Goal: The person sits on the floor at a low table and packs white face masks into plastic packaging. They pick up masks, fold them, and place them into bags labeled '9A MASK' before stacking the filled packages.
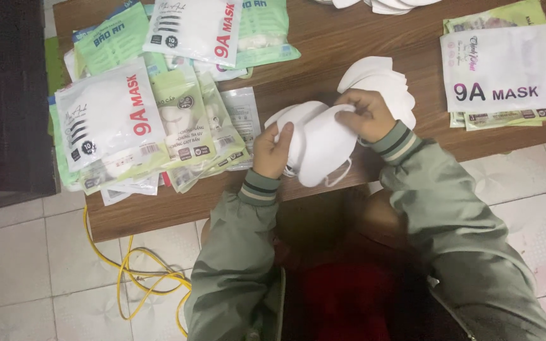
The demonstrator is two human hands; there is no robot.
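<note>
Both my hands grip a small bundle of white face masks (320, 145) over the front edge of a low brown wooden table (323, 44). My left hand (272, 150) pinches the bundle's left side, thumb on top. My right hand (364, 115) clasps its upper right edge. An ear loop dangles below the bundle. Just behind my right hand lies a stack of more white masks (377, 76) on the table. I wear a grey-green jacket with striped cuffs.
A heap of mask packets (140, 107), white, green and clear, covers the table's left part. Another pile of packets (503, 69) lies at the right. More white masks (387, 5) sit at the far edge. A yellow cable (137, 278) loops on the tiled floor.
</note>
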